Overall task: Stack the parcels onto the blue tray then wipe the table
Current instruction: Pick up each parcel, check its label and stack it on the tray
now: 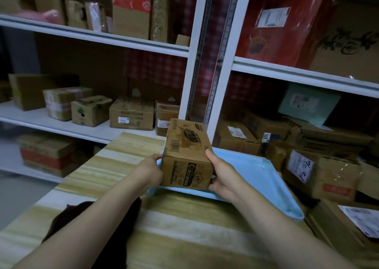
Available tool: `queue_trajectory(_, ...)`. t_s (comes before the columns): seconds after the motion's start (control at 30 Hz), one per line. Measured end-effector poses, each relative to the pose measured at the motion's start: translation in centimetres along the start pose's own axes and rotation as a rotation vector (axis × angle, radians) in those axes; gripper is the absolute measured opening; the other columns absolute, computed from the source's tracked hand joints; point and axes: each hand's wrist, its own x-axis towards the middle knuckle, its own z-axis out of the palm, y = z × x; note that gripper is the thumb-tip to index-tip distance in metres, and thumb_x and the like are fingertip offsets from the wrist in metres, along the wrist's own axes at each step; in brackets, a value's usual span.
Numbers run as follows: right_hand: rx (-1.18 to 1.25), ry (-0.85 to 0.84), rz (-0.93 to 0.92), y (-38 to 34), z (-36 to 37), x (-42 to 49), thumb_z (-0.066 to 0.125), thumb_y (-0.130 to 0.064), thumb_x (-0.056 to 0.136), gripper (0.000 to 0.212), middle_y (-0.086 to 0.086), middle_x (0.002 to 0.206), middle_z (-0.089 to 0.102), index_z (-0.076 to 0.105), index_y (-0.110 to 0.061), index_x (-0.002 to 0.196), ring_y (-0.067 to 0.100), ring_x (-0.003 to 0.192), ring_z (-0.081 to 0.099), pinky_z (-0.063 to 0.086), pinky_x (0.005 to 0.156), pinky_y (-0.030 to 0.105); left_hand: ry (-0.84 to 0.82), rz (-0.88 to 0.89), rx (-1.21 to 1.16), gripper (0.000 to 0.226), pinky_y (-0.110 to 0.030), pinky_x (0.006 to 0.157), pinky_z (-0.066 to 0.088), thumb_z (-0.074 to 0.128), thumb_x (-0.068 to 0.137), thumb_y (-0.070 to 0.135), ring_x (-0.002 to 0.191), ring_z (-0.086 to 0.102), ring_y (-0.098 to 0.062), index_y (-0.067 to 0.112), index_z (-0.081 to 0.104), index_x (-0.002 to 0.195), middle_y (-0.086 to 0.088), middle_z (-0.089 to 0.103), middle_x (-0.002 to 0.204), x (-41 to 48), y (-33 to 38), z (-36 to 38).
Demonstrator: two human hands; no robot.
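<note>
A brown cardboard parcel (187,153) with black print and a barcode is held between both my hands at the left end of the blue tray (258,178). My left hand (148,171) presses its left side and my right hand (222,173) grips its right side and lower corner. Whether the parcel's base touches the tray I cannot tell. The tray lies on the wooden table (114,172), its right corner reaching the table's right edge. A dark cloth (86,219) lies on the table under my left forearm.
White shelving (223,63) packed with cardboard boxes stands right behind the table. More parcels (320,176) are piled to the right of the table, close to the tray's edge. A shelf upright rises just behind the held parcel.
</note>
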Motion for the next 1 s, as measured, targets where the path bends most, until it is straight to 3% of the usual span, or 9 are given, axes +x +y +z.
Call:
queue_trajectory(0.13, -0.029, -0.024, 0.009, 0.3, 1.0, -0.2, 0.052, -0.043, 0.101, 0.031, 0.009, 0.108, 0.074, 0.062, -0.022, 0.120, 0.025, 0.102, 0.066, 0.055, 0.091, 0.053, -0.051, -0.006, -0.025, 0.078, -0.034, 0.087, 0.054, 0.071, 0.072, -0.013, 0.103, 0.060, -0.024, 0.015, 0.045, 0.140, -0.010, 0.065, 0.116, -0.1, -0.1, -0.6)
queue_trajectory(0.3, -0.149, -0.008, 0.002, 0.4, 2.1, -0.6, 0.048, -0.050, 0.100, 0.038, 0.006, 0.112, 0.072, 0.056, -0.022, 0.126, 0.020, 0.094, 0.064, 0.055, 0.080, 0.044, 0.050, 0.015, 0.040, 0.055, -0.043, 0.092, 0.053, 0.064, 0.074, -0.010, 0.103, 0.060, -0.030, 0.011, 0.054, 0.124, -0.012, 0.064, 0.106, -0.3, 0.1, -0.2)
queue_trajectory(0.47, -0.178, -0.043, 0.002, 0.5, 1.7, -0.5, 0.048, -0.053, 0.099, 0.044, 0.005, 0.116, 0.070, 0.053, -0.023, 0.131, 0.022, 0.103, 0.063, 0.053, 0.094, 0.048, 0.081, -0.007, 0.029, 0.061, -0.041, 0.093, 0.051, 0.064, 0.077, -0.007, 0.107, 0.056, -0.029, 0.010, 0.048, 0.134, -0.013, 0.061, 0.113, -0.3, 0.0, 0.1)
queue_trajectory(0.57, -0.206, -0.084, -0.023, 0.8, 1.3, -0.4, 0.049, -0.054, 0.098, 0.050, 0.002, 0.123, 0.067, 0.048, -0.026, 0.139, 0.020, 0.110, 0.061, 0.048, 0.105, 0.049, 0.138, -0.041, -0.056, 0.078, -0.044, 0.099, 0.048, 0.059, 0.082, -0.008, 0.121, 0.051, -0.033, 0.015, 0.029, 0.149, -0.015, 0.054, 0.130, -0.4, -0.1, 0.5)
queue_trajectory(0.63, -0.240, -0.085, -0.037, 1.0, 0.7, -0.5, 0.050, -0.058, 0.095, 0.061, 0.001, 0.134, 0.062, 0.041, -0.027, 0.146, 0.020, 0.121, 0.057, 0.042, 0.111, 0.050, 0.253, -0.019, -0.079, 0.087, -0.048, 0.108, 0.041, 0.057, 0.082, -0.009, 0.136, 0.037, -0.034, 0.021, 0.019, 0.154, -0.015, 0.038, 0.147, -0.7, 0.3, 0.7)
queue_trajectory(0.73, -0.296, 0.021, -0.032, 1.0, -0.5, -1.1, 0.052, -0.063, 0.092, 0.077, 0.001, 0.152, 0.044, 0.030, -0.024, 0.154, 0.025, 0.139, 0.043, 0.039, 0.114, 0.048, 0.470, 0.101, -0.032, 0.083, -0.043, 0.114, 0.028, 0.058, 0.080, -0.009, 0.141, 0.020, -0.030, 0.021, 0.027, 0.150, -0.012, 0.026, 0.151, -2.0, 1.9, 0.9)
queue_trajectory(0.87, -0.288, 0.208, -0.053, 0.0, -3.3, -3.2, 0.050, -0.050, 0.099, 0.052, 0.005, 0.126, 0.058, 0.050, -0.015, 0.137, 0.021, 0.111, 0.060, 0.055, 0.097, 0.042, 0.620, 0.329, 0.049, 0.067, -0.040, 0.113, 0.022, 0.063, 0.077, -0.003, 0.135, 0.022, -0.028, 0.027, 0.045, 0.133, -0.008, 0.032, 0.142, -4.6, 4.6, 2.5)
queue_trajectory(1.0, -0.210, 0.343, -0.126, -0.6, -7.9, -5.8, 0.049, -0.038, 0.103, 0.033, -0.001, 0.104, 0.066, 0.057, -0.016, 0.126, 0.013, 0.092, 0.065, 0.059, 0.085, 0.035, 0.489, 0.518, 0.102, 0.052, -0.038, 0.106, 0.024, 0.058, 0.082, 0.005, 0.128, 0.033, -0.026, 0.031, 0.052, 0.126, -0.002, 0.044, 0.134, -7.1, 7.4, 6.7)
